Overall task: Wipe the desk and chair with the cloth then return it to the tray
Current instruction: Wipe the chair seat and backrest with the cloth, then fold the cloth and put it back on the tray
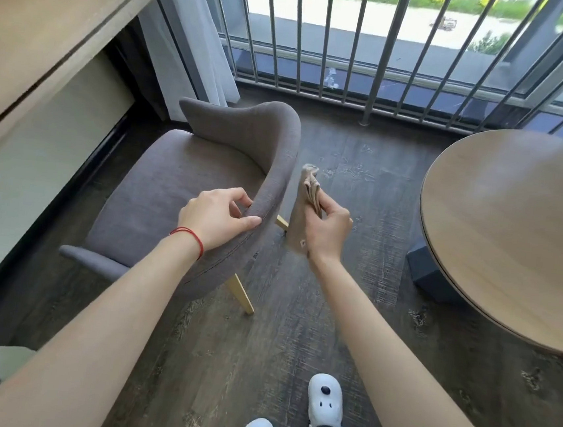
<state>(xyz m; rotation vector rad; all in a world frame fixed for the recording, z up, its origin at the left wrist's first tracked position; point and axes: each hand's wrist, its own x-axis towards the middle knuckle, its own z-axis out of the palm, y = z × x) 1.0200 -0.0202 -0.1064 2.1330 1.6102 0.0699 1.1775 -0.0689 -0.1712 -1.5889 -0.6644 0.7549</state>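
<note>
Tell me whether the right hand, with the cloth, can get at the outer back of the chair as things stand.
Probably yes. The right hand holds the cloth just beside the chair backrest's outer face, with nothing between them. The left hand grips the rim only.

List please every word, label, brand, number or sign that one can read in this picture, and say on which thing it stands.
No text can be read in this picture.
The cloth, held in the right hand, carries a small tag near its lower edge: too small to read.
The chair, gripped by the left hand, shows no label.
The white shoes bear only dark dots, no letters.
</note>
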